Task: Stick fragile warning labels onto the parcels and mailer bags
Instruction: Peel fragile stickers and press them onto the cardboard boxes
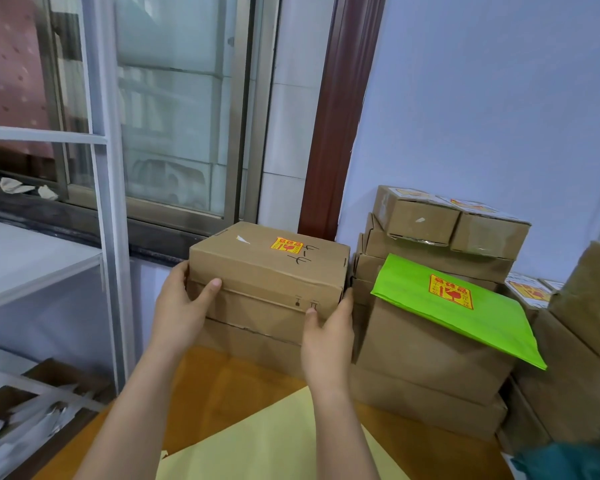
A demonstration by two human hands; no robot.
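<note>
A cardboard box [269, 268] with a yellow and red warning label [287, 244] on its lid sits on top of another box [253, 336] below the window [167, 109], gripped at both ends by the left hand [182, 308] and the right hand [328, 332]. Just to its right stands a stack of boxes [430, 344] with a green mailer bag [465, 310] lying tilted across it, also labelled. A pale yellow envelope [257, 448] lies on the orange table [229, 386] beneath the forearms.

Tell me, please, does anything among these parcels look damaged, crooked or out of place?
Yes. The green mailer bag lies tilted on the brown boxes, one corner overhanging. The small box at the top of the stack has a torn lower edge. The box in both hands looks intact.
</note>
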